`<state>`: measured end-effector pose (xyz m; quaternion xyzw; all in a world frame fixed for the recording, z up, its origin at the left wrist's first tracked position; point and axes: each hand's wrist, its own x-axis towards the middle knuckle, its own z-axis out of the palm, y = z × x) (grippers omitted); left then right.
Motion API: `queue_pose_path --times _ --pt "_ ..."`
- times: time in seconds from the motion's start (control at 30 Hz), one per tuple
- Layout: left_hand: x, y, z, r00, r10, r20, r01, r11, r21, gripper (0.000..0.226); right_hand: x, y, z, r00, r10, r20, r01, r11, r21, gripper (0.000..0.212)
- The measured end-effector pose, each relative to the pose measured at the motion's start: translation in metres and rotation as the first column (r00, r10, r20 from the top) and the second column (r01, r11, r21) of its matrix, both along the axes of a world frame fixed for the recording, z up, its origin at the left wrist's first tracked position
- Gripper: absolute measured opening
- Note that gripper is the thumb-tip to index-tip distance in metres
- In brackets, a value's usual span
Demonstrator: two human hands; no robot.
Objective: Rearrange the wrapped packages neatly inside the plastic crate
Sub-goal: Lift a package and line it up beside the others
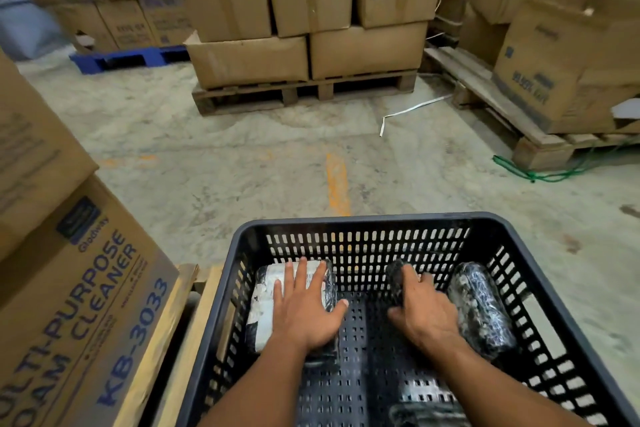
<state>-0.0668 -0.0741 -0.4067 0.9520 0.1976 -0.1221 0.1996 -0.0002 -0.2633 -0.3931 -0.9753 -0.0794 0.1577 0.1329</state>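
Black perforated plastic crate (377, 220) sat on concrete floor (242, 156). Left hand (304, 305) lay flat, fingers spread, palm pressing white-labelled wrapped package (265, 302) at crate's far-left corner. Right hand (424, 310) curled around dark film-wrapped package (395, 279) near centre, gripping it. Second dark wrapped package (479, 308) lay just right of right hand, against right wall. All three long axes ran front-to-back. Gap between centre and left packages looked like next thing to close; right hand nearer.

Black plastic crate (377, 220), left hand (306, 308) flat on white-labelled package (265, 302), right hand (424, 312) gripping dark package (396, 276)
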Motion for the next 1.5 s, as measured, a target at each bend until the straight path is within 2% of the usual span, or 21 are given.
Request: queue_pose_path --times 0.07,0.17,0.23,0.3,0.37,0.53,0.67,0.73,0.87,0.9,0.97,1.0,1.07,1.13,1.2,1.27,1.33,1.37,1.43,1.5 --pt "-0.001 -0.007 0.009 0.996 0.064 0.066 -0.056 0.992 -0.109 0.081 0.009 -0.008 0.015 0.996 -0.088 -0.013 0.089 0.99 0.113 0.05" --pt "-0.003 -0.014 0.021 0.978 0.147 0.15 -0.102 0.957 -0.273 0.078 0.028 -0.019 0.033 0.983 -0.14 -0.121 0.17 0.944 0.282 0.028" --pt "-0.005 -0.019 0.03 0.957 0.235 0.167 -0.149 0.899 -0.411 0.078 0.038 -0.022 0.048 0.967 -0.135 -0.217 0.224 0.852 0.472 0.021" --pt "-0.006 -0.021 0.041 0.933 0.327 0.148 -0.192 0.803 -0.564 0.077 0.043 -0.022 0.063 0.95 -0.096 -0.299 0.275 0.713 0.645 0.015" --pt "-0.009 -0.02 0.053 0.914 0.398 0.082 -0.238 0.687 -0.686 0.078 0.044 -0.022 0.074 0.935 -0.077 -0.347 0.32 0.605 0.729 0.01" --pt "-0.019 -0.005 0.064 0.859 0.469 -0.205 -0.376 0.305 -0.875 0.086 0.032 -0.015 0.078 0.867 0.003 -0.499 0.456 0.403 0.794 0.02" --pt "-0.024 0.003 0.065 0.831 0.509 -0.223 -0.384 0.236 -0.893 0.089 0.029 -0.01 0.081 0.847 0.062 -0.529 0.474 0.364 0.802 0.024" --pt "-0.024 0.006 0.062 0.809 0.535 -0.243 -0.373 0.149 -0.916 0.088 0.032 -0.009 0.083 0.834 0.078 -0.547 0.494 0.34 0.8 0.025" --pt "-0.02 0.007 0.073 0.816 0.541 -0.202 -0.302 0.101 -0.948 0.044 0.038 -0.009 0.083 0.798 0.159 -0.581 0.527 0.282 0.802 0.03" --pt "-0.017 0.011 0.075 0.826 0.531 -0.191 -0.268 0.071 -0.961 0.041 0.039 -0.009 0.082 0.787 0.214 -0.579 0.522 0.269 0.809 0.035" --pt "-0.012 0.021 0.077 0.855 0.493 -0.161 -0.18 -0.01 -0.984 0.054 0.042 -0.01 0.079 0.766 0.293 -0.573 0.507 0.274 0.818 0.051" --pt "-0.009 0.026 0.079 0.869 0.472 -0.144 -0.154 -0.018 -0.988 0.064 0.042 -0.008 0.079 0.763 0.309 -0.568 0.495 0.284 0.821 0.057" --pt "-0.008 0.03 0.08 0.904 0.41 -0.117 -0.144 0.035 -0.989 0.079 0.039 -0.004 0.081 0.778 0.281 -0.562 0.477 0.318 0.819 0.055" --pt "-0.006 0.03 0.077 0.904 0.412 -0.113 -0.162 0.086 -0.983 0.081 0.036 0.002 0.079 0.797 0.234 -0.556 0.476 0.322 0.818 0.05" --pt "-0.008 0.032 0.077 0.866 0.48 -0.138 -0.208 0.095 -0.974 0.08 0.032 0.007 0.073 0.804 0.188 -0.564 0.514 0.257 0.818 0.054" --pt "-0.011 0.035 0.079 0.837 0.531 -0.134 -0.249 0.151 -0.957 0.062 0.028 0.009 0.067 0.796 0.142 -0.588 0.572 0.137 0.809 0.05" --pt "-0.012 0.037 0.078 0.823 0.548 -0.15 -0.265 0.136 -0.955 0.052 0.028 0.013 0.062 0.779 0.139 -0.611 0.608 0.065 0.791 0.043" --pt "-0.013 0.035 0.077 0.817 0.556 -0.153 -0.259 0.117 -0.959 0.054 0.027 0.014 0.061 0.775 0.147 -0.615 0.613 0.066 0.787 0.036" --pt "-0.013 0.032 0.075 0.796 0.589 -0.14 -0.25 0.109 -0.962 0.062 0.024 0.015 0.062 0.774 0.157 -0.613 0.599 0.131 0.79 0.026" --pt "-0.015 0.033 0.073 0.793 0.597 -0.121 -0.226 0.103 -0.969 0.06 0.023 0.013 0.07 0.774 0.214 -0.596 0.558 0.212 0.802 0.037"
